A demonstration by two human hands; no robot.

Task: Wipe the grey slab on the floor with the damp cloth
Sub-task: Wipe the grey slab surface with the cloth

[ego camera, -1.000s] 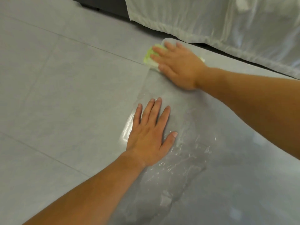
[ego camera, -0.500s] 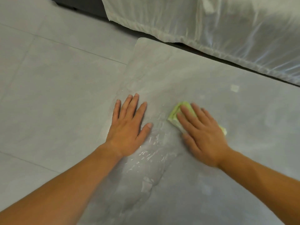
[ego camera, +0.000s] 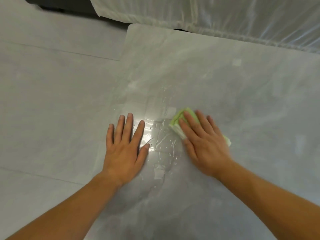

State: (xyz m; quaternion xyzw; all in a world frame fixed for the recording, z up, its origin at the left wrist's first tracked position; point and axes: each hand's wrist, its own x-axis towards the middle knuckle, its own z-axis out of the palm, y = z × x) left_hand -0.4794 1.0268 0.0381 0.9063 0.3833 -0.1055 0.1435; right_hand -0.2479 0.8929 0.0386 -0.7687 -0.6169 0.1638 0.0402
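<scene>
A large grey slab [ego camera: 225, 80] lies flat on the tiled floor, filling the middle and right of the view. Wet streaks shine on it between my hands. My left hand [ego camera: 125, 148] rests flat near the slab's left edge, fingers spread, holding nothing. My right hand [ego camera: 206, 144] presses flat on a folded green damp cloth [ego camera: 176, 121], which sticks out past the fingertips and at the hand's right side. Most of the cloth is hidden under the palm.
Grey floor tiles [ego camera: 52, 110] with thin joints lie to the left of the slab. A white plastic-covered sheet [ego camera: 216, 13] hangs along the slab's far edge. A dark object [ego camera: 65, 6] sits at the top left.
My right hand has drawn the cloth from the slab's far left corner back toward me, to beside my left hand. The left hand stays planted on the slab.
</scene>
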